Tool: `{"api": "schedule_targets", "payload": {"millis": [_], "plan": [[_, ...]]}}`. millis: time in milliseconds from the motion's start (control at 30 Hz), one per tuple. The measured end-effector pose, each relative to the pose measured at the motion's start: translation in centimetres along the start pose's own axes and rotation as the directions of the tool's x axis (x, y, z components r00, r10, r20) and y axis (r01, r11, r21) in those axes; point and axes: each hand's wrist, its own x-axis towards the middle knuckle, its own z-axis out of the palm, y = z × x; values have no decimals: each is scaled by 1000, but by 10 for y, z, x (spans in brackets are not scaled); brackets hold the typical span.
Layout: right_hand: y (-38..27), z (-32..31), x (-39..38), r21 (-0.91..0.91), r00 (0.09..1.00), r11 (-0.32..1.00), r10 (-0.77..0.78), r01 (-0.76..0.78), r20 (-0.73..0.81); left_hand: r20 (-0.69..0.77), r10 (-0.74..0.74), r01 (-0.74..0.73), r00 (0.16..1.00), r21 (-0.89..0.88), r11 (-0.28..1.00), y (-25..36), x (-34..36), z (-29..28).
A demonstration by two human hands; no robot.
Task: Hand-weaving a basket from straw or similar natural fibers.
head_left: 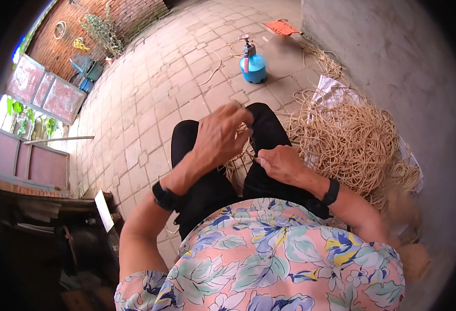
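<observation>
Paving [152, 98] stretches beyond the right hand [281, 162] pinching cord [242, 161], left hand [218, 133] blurred, hold unclear.

Paved floor [150, 114] | blue sprayer [255, 70] | white sheet [325, 87] under cord heap [347, 145]

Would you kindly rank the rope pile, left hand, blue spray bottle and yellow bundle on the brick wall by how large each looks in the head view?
1. Rope pile
2. Left hand
3. Blue spray bottle
4. Yellow bundle
The hand is nearer the camera than the bottle.
</observation>
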Motion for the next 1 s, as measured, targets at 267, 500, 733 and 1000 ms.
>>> {"api": "schedule_targets", "payload": {"millis": [267, 500, 733, 1000], "plan": [[-13, 11, 20, -16, 995, 999, 36, -35, 91, -25, -30, 34, 999, 171, 985, 3, -51, 36], [-11, 16, 21, 6, 999, 1000, 30, -30, 37, -108, 2, 21, 994, 211, 977, -2, -50, 51], [4, 19, 16, -68, 969, 967, -247, 245, -14, -28, 0, 8, 1000, 279, 960, -9, -44, 51], [-5, 21, 27, -33, 995, 995, -95, 94, -24, 432, 46, -117, 901, 139, 983, -21, -6, 20]]}}
